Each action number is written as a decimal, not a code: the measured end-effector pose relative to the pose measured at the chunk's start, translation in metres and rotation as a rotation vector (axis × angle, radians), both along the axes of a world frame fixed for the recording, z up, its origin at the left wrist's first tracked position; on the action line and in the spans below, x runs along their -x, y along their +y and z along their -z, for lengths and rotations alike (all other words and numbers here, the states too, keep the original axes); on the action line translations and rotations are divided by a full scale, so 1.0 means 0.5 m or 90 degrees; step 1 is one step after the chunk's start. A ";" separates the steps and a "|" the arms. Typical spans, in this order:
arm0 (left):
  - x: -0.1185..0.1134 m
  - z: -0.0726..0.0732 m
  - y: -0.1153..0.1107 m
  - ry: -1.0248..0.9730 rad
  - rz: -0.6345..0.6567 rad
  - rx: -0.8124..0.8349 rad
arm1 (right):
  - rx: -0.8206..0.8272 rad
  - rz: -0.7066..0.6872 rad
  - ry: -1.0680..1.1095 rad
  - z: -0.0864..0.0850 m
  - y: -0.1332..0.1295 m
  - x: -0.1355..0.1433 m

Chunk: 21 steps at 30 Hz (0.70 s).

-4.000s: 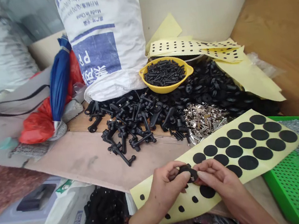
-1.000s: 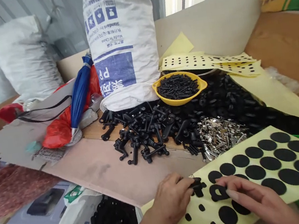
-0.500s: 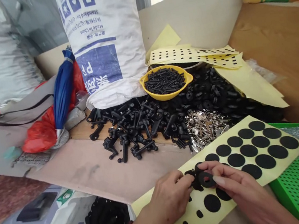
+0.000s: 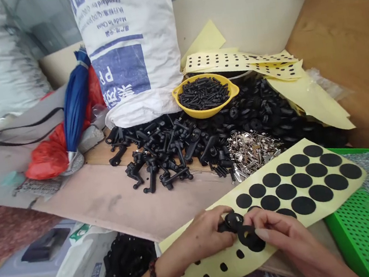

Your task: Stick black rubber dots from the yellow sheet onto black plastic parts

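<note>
My left hand (image 4: 208,233), a beaded bracelet on its wrist, has its fingers closed round a black round plastic part (image 4: 233,220). Thumb and fingers of my right hand (image 4: 278,231) pinch a black ring-like disc (image 4: 248,236), which touches the part in my left hand. Both hands are over a yellow sheet (image 4: 232,270) that bears rows of black round stickers (image 4: 303,205) and, along its near edge, small black dots. Where the two black pieces meet, my fingers partly hide them.
Beyond the sheet lie metal clips (image 4: 252,151), black arm-shaped parts (image 4: 171,145), a yellow bowl (image 4: 233,90) of black screws and a white sack (image 4: 129,45). A green tray (image 4: 363,223) stands right; a bag of black parts (image 4: 130,267) is lower left.
The disc in my right hand has turned and moved slightly down and left. The part in my left hand now shows its round face. The view has shifted a little.
</note>
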<state>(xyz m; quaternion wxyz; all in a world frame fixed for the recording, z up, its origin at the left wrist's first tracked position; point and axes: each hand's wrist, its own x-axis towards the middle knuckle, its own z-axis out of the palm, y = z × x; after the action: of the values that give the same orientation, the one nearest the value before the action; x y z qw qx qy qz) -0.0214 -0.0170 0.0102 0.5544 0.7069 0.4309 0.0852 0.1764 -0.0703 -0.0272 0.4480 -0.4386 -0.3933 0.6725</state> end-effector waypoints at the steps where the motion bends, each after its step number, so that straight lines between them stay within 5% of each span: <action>1: -0.003 0.004 0.003 -0.026 -0.002 0.072 | -0.004 -0.008 0.001 0.000 -0.002 -0.001; 4: -0.011 0.020 0.009 -0.100 -0.054 0.229 | -0.005 0.031 0.011 -0.003 -0.006 -0.005; 12: -0.007 0.031 0.006 -0.146 -0.096 0.251 | 0.032 0.097 -0.046 -0.011 0.009 -0.011; 21: -0.011 -0.016 0.012 -0.130 -0.069 0.234 | 0.009 0.087 -0.070 0.000 0.008 -0.004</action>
<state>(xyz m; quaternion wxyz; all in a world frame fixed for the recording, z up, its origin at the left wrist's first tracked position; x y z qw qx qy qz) -0.0161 -0.0110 0.0180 0.7091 0.5575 0.4185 0.1061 0.1783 -0.0661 -0.0274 0.4673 -0.5038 -0.3820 0.6180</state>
